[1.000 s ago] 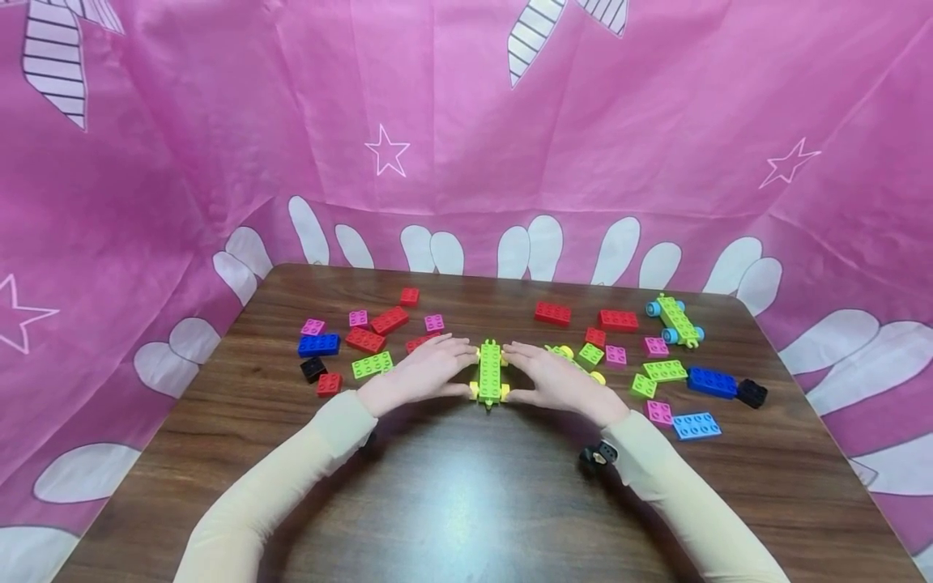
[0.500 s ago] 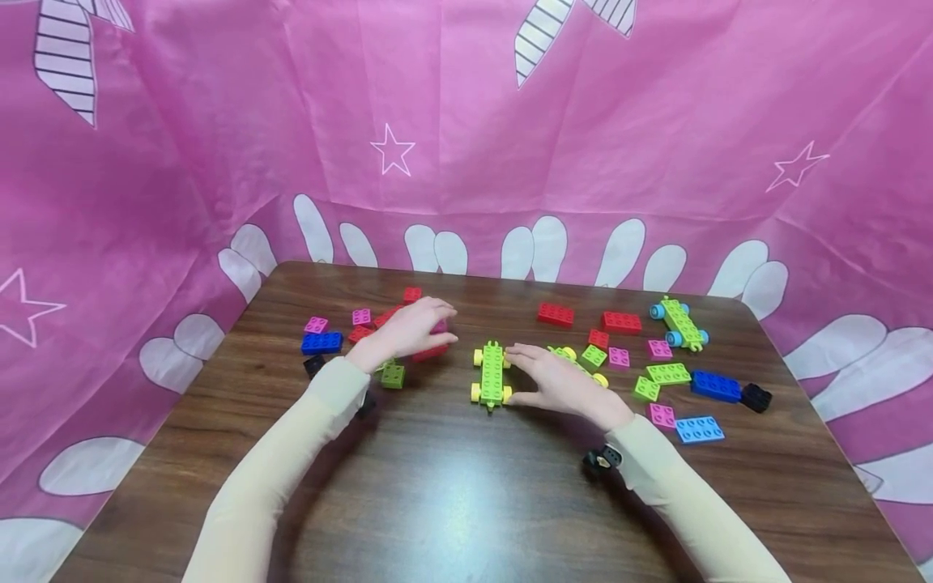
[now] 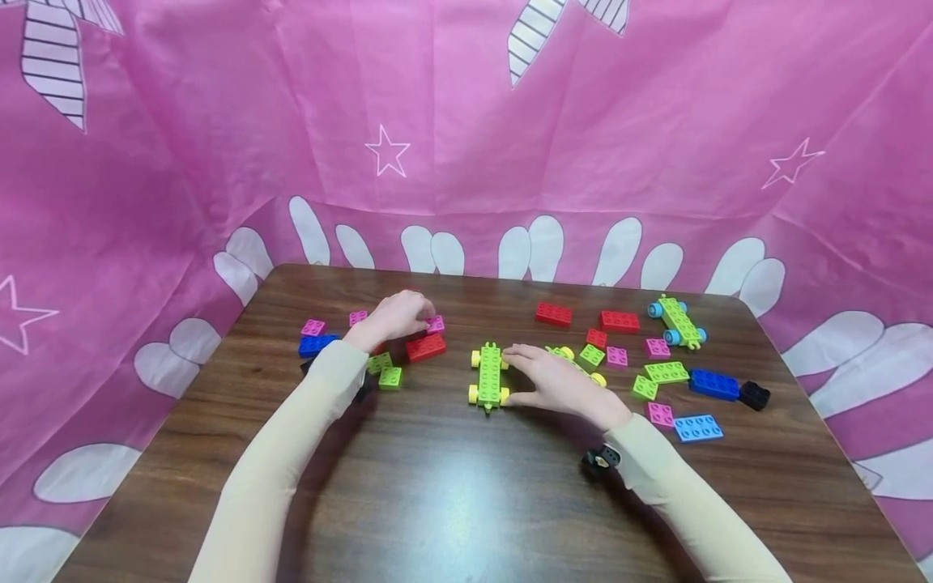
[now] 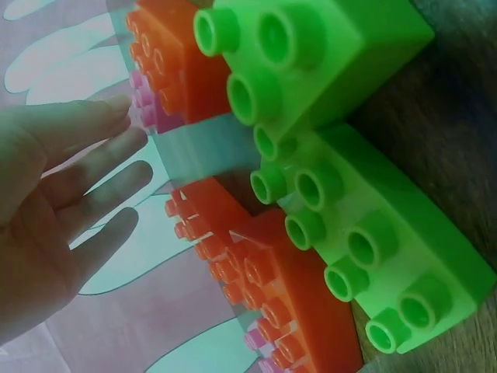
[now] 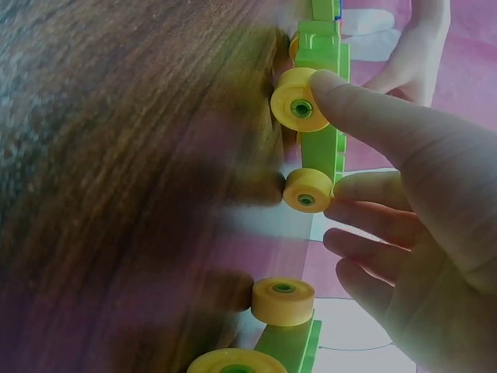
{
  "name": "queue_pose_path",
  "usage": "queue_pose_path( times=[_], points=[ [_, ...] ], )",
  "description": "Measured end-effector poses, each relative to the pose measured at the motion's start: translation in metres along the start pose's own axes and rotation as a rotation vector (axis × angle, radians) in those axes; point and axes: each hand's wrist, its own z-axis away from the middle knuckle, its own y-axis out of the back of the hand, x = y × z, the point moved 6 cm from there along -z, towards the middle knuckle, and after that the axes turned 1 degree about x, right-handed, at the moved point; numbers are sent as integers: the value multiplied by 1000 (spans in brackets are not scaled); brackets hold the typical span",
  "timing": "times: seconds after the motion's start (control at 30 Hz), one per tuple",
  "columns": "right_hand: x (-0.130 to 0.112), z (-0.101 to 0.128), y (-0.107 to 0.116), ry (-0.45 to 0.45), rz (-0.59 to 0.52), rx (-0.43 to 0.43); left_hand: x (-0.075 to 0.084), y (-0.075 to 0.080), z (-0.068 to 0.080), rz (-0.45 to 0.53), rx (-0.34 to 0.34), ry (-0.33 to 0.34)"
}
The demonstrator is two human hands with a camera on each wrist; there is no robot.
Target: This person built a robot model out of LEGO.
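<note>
Sitting near the middle of the wooden table point(image 3: 452, 502), lengthwise toward the far edge: a lime-green wheeled chassis point(image 3: 489, 375) on yellow wheels point(image 5: 301, 102). Being steadied from its right side by the right hand point(image 3: 557, 380), thumb and fingertips point(image 5: 353, 186) touching the wheels and the green rail, fingers nearly straight rather than wrapped round, palm just off the wood. Probably best done by keeping that light sideways pressure so the chassis is not rolling while a brick is being fetched, and by bringing any brick down squarely over the studs. Reaching toward the far-left corner: the left hand point(image 3: 397, 316), knuckles up, fingers curled down over the cluster of bricks there, close to a red brick point(image 3: 426, 347) and a small pink brick point(image 3: 436, 325); whether anything is being pinched, not possible to tell, with the left wrist view showing fingers spread and loose beside red and green bricks point(image 4: 365, 249). Lying just nearer than that hand: two small green bricks point(image 3: 389, 376). Scattered toward the far-right corner: more red, pink, green and blue bricks plus a second chassis with blue wheels point(image 3: 678, 321).
</note>
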Motion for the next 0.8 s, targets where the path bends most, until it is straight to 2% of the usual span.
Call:
queue_pose_path(
  times=[0.47, 0.8],
  points=[
    [-2, -3, -1, 3, -22, -19, -8, -8, -9, 36, -19, 15],
    [-1, -2, 0, 1, -19, -15, -6, -7, -14, 6, -39, 25]
  ],
)
